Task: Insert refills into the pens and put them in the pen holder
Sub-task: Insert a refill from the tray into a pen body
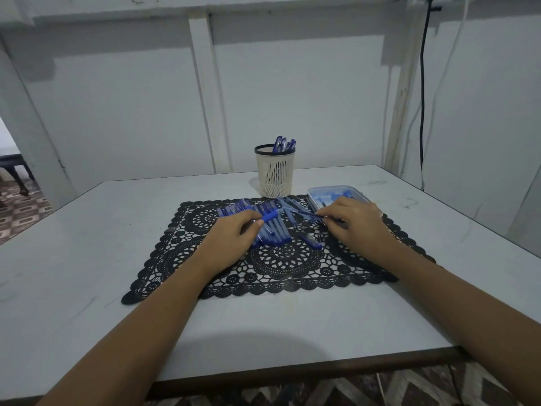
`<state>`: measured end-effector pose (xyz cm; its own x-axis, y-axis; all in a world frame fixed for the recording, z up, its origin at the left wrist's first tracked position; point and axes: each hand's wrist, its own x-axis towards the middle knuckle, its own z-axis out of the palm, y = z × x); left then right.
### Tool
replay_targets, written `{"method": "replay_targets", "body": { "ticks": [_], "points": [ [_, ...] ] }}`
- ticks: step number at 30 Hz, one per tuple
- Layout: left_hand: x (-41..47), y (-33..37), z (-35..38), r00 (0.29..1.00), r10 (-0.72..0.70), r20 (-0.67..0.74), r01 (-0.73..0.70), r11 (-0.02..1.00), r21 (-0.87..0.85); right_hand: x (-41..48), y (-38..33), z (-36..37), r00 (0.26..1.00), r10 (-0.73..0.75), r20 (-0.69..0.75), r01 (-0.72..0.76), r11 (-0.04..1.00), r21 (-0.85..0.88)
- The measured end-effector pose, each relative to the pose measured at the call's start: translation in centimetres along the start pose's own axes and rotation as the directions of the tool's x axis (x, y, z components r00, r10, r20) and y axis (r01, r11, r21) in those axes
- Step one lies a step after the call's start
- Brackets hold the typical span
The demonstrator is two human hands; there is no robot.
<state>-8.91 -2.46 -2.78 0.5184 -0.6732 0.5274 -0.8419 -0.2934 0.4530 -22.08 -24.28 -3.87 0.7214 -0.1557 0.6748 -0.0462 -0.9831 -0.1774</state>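
Observation:
A row of blue pen barrels (270, 230) lies on the black lace mat (281, 259). My left hand (231, 232) rests over that row and pinches one blue pen (269, 217) by its grip end. My right hand (355, 221) pinches a thin refill (307, 214) lying among several loose refills (292, 205) on the mat's far side. A blue cap (311, 241) lies alone on the mat between my hands. The cream mesh pen holder (275, 177) stands behind the mat with several blue pens (283, 144) in it.
A clear plastic box (333, 196) with small blue parts sits at the mat's far right corner, just beyond my right hand. The white table (87, 259) has its front edge near me and its right edge close to the wall. Cables hang at the right.

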Motion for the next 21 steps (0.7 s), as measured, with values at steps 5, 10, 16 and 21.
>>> {"method": "replay_targets", "body": {
  "ticks": [5,10,16,21],
  "points": [
    [0.08,0.09,0.0,1.0,0.004,-0.003,-0.004,1.0,-0.013,-0.15,-0.04,-0.08,1.0,-0.028,-0.014,0.028,1.0,0.003],
    [0.02,-0.04,0.02,1.0,0.004,0.004,-0.004,1.0,-0.019,-0.12,0.06,-0.08,1.0,-0.001,-0.014,0.002,1.0,0.01],
    [0.04,-0.08,0.06,1.0,0.003,0.004,-0.002,1.0,-0.012,-0.04,0.26,0.12,0.999,-0.046,0.007,0.046,0.999,0.029],
    [-0.03,0.15,0.0,1.0,0.0,0.01,0.001,1.0,-0.012,-0.09,0.32,0.07,0.997,-0.078,-0.01,0.078,0.997,0.028]
  ]
}}
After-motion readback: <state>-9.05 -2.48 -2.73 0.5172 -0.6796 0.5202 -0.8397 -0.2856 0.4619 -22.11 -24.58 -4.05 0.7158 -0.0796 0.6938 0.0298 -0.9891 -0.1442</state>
